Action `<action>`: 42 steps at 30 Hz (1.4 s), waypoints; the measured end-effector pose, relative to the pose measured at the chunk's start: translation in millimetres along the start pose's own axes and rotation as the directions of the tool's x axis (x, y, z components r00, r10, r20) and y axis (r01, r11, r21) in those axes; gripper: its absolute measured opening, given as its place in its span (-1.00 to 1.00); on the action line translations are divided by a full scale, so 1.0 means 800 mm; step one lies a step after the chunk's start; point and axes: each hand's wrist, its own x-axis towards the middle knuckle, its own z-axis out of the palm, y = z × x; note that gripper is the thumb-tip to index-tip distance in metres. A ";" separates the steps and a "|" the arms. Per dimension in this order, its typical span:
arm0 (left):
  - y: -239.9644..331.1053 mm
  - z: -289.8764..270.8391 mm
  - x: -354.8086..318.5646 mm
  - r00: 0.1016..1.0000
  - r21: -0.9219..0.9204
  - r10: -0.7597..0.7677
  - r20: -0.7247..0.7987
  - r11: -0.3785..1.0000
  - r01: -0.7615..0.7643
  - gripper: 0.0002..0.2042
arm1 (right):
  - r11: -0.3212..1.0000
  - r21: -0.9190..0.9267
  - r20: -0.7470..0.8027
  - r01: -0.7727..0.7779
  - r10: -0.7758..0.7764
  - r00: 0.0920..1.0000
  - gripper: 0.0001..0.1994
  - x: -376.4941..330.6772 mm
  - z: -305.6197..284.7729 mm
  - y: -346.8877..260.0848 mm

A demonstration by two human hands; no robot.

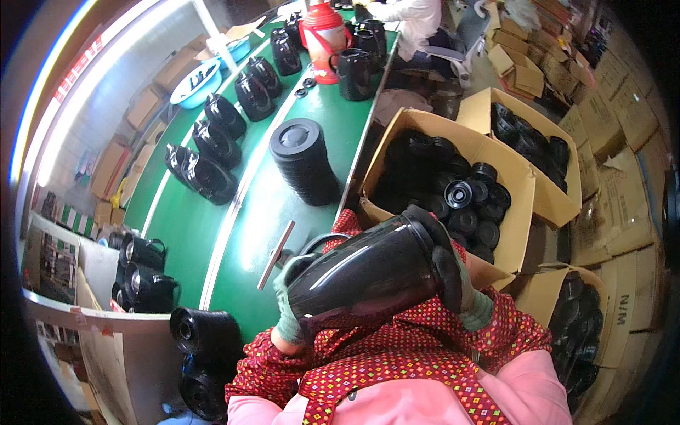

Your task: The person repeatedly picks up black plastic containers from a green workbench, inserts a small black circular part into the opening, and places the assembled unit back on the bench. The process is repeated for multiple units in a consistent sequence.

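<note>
A glossy black thermos jug (pixel 365 273) lies tilted across my lap, held between both hands. My left hand (pixel 287 301), in a pale green glove, grips its left end; some of those fingers are hidden behind the jug. At the other end, my right hand (pixel 448 265) wraps round the jug with dark-coated glove fingers. Just beyond the left hand, a thin flat bar (pixel 276 255) stands up at the table's near edge. A tall stack of round black lids (pixel 304 166) rises from the green table (pixel 265 212) ahead.
Black jugs (pixel 212 142) stand in rows on the table's left, with a red flask (pixel 324 42) at the far end. Open cartons (pixel 520 230) of black round parts crowd the right. More jugs (pixel 205 329) sit at lower left. Another person (pixel 418 21) works at the far end.
</note>
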 end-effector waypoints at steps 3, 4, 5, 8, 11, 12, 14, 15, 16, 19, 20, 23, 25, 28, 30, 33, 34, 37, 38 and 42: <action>0.008 -0.003 0.020 0.971 0.120 0.207 -0.121 0.974 -0.192 -0.48 | 0.953 0.226 -0.093 -0.203 0.229 0.969 -0.37 0.000 -0.005 0.009; 0.016 -0.004 0.026 0.944 0.179 0.300 -0.139 0.945 -0.274 -0.45 | 0.951 0.227 -0.084 -0.210 0.234 0.969 -0.37 0.002 -0.005 0.007; 0.014 -0.010 0.026 0.920 0.257 0.372 -0.125 0.908 -0.332 -0.48 | 0.948 0.234 -0.077 -0.215 0.239 0.968 -0.36 0.004 -0.003 0.004; 0.014 -0.010 0.023 0.862 0.341 0.491 -0.122 0.837 -0.428 -0.50 | 0.926 0.275 -0.056 -0.258 0.283 0.957 -0.40 0.010 -0.008 -0.002; 0.009 -0.004 0.011 0.880 0.252 0.432 -0.196 0.890 -0.380 -0.46 | 0.882 0.315 -0.028 -0.350 0.378 0.925 -0.46 0.019 -0.012 -0.017; 0.010 0.002 0.007 0.895 0.212 0.392 -0.212 0.913 -0.350 -0.44 | 0.900 0.264 -0.071 -0.347 0.376 0.924 -0.47 0.021 -0.013 -0.010; 0.007 0.008 0.004 0.934 0.093 0.278 -0.223 0.960 -0.264 -0.47 | 0.954 0.114 -0.135 -0.276 0.290 0.947 -0.50 0.023 -0.007 -0.008; 0.003 0.010 -0.001 0.953 0.022 0.207 -0.223 0.978 -0.208 -0.51 | 0.979 0.014 -0.148 -0.204 0.204 0.968 -0.50 0.021 0.001 -0.013; -0.006 0.005 -0.007 0.967 -0.025 0.178 -0.182 0.982 -0.185 -0.58 | 0.988 -0.086 -0.150 -0.129 0.115 0.982 -0.50 0.020 0.008 -0.017; -0.021 0.011 -0.014 0.970 -0.472 -0.191 0.148 0.849 0.239 -0.39 | 0.858 -0.485 0.013 0.167 -0.184 0.983 -0.37 0.013 0.018 -0.022; -0.014 0.024 -0.016 0.918 -0.588 -0.271 0.288 0.707 0.393 -0.37 | 0.758 -0.592 0.115 0.272 -0.254 0.960 -0.34 0.008 0.018 -0.024; 0.028 0.063 -0.005 0.826 -0.586 -0.230 0.514 0.609 0.534 -0.34 | 0.620 -0.586 0.459 0.522 -0.277 0.844 -0.22 0.009 0.025 -0.059; 0.033 0.052 0.002 0.803 -0.504 -0.157 0.575 0.706 0.499 -0.36 | 0.558 -0.533 0.584 0.636 -0.301 0.754 -0.19 0.014 0.026 -0.067; 0.031 0.006 0.007 0.914 -0.309 -0.072 0.400 0.928 0.208 -0.44 | 0.719 -0.635 0.196 0.282 -0.203 0.959 -0.24 0.001 0.010 -0.041; 0.020 -0.023 0.007 0.977 -0.036 0.117 0.178 0.993 -0.112 -0.56 | 0.981 -0.089 -0.090 -0.172 0.164 0.982 -0.36 0.002 0.008 0.003; 0.049 -0.039 0.017 0.900 0.356 0.381 0.211 0.827 -0.434 -0.63 | 0.524 0.446 0.113 -0.726 0.771 0.627 -0.25 0.000 -0.016 0.034; 0.064 -0.036 0.017 0.907 0.353 0.367 0.205 0.837 -0.419 -0.60 | 0.538 0.462 0.160 -0.705 0.731 0.664 -0.26 -0.003 -0.016 0.020; 0.050 -0.043 0.015 0.988 0.027 0.149 0.049 0.988 -0.150 -0.70 | 0.871 0.169 0.115 -0.461 0.447 0.887 -0.17 -0.017 -0.016 -0.009; 0.026 -0.040 0.000 0.970 -0.395 -0.241 0.033 0.888 0.234 -0.71 | 0.973 -0.108 0.141 -0.202 0.217 0.966 -0.12 -0.021 -0.013 -0.011; -0.020 -0.025 -0.030 0.964 -0.637 -0.165 0.210 0.725 0.263 -0.66 | 0.937 -0.213 0.187 0.277 -0.239 0.953 -0.04 -0.032 0.005 0.009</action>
